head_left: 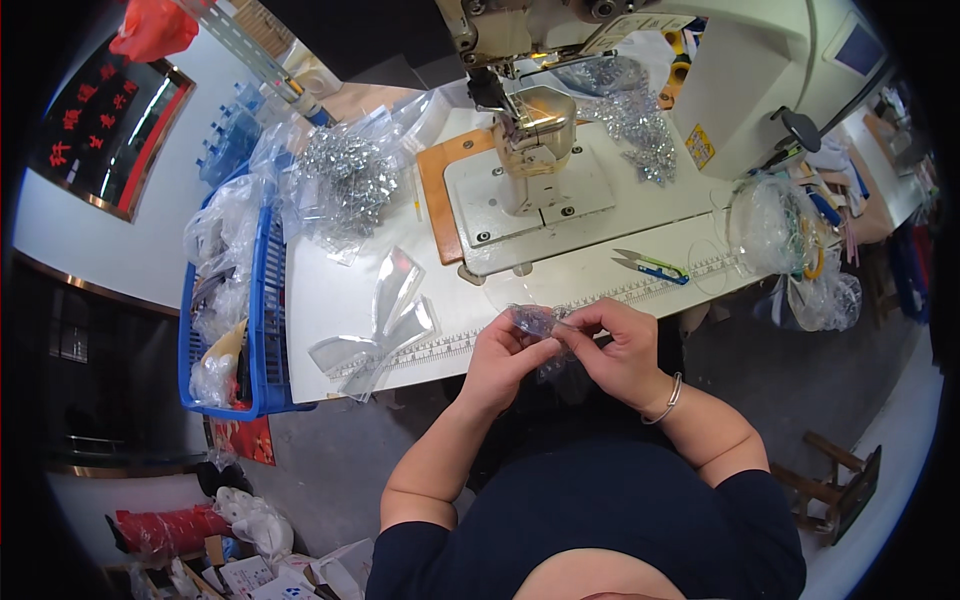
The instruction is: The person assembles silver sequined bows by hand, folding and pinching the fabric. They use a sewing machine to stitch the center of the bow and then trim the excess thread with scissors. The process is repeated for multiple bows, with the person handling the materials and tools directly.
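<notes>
In front of the table's near edge, my left hand [497, 365] and my right hand [618, 343] are pinched together on a small crumpled piece of clear, shiny plastic film [534, 320]. Its exact shape is partly hidden by my fingers. Just beyond stands an industrial sewing machine [535, 130] with a metal plate [590, 215] set in the white table [325, 265]. To the left of my hands lie clear plastic strips [397, 315], crossed over a printed ruler [450, 347]. Thread snips [652, 267] with green and blue handles rest to the right.
A heap of glittering silvery pieces [345, 180] sits at the left, with another silvery heap [635, 115] behind the machine. A blue plastic basket [268, 330] holding clear bags stands against the table's left side. A clear bag [765, 225] bulges at the right edge. A wooden stool [830, 485] is on the floor.
</notes>
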`<state>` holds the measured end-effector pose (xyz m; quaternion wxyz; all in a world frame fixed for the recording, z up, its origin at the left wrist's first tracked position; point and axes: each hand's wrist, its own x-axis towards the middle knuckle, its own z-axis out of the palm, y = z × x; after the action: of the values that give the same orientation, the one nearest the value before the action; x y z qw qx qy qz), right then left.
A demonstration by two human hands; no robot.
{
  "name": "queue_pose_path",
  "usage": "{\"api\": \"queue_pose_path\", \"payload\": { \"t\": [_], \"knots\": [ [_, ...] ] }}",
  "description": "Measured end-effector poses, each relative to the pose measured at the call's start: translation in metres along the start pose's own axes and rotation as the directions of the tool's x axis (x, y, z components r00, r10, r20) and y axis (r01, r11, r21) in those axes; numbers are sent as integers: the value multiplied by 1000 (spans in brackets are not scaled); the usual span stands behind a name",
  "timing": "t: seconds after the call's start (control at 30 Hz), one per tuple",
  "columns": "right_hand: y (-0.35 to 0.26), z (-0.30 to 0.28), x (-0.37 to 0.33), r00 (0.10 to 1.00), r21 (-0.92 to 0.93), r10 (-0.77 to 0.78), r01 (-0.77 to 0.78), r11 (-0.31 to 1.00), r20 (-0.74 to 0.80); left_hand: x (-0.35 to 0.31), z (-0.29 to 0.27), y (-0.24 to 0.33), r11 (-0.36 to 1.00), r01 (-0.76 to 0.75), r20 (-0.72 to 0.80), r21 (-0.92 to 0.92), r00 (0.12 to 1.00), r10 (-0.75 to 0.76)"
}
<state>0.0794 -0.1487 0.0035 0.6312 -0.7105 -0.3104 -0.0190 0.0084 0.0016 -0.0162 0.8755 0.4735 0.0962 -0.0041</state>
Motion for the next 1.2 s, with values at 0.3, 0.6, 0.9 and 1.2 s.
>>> {"api": "queue_pose_path", "payload": {
  "t": [0.3,0.6,0.9,1.2],
  "knots": [
    [18,-9,2,810,388,423,-572,722,407,-2,8,2,974,-123,-68,192,988,139],
    [35,9,-12,814,656,473,-564,502,337,3,4,5,977,-75,-58,198,994,88],
    [28,-3,2,778,496,413,-623,605,474,8,-6,3,988,-46,-54,146,997,55],
    [28,-12,15,734,377,388,-640,669,558,18,-12,36,932,211,54,294,970,-236]
  ]
}}
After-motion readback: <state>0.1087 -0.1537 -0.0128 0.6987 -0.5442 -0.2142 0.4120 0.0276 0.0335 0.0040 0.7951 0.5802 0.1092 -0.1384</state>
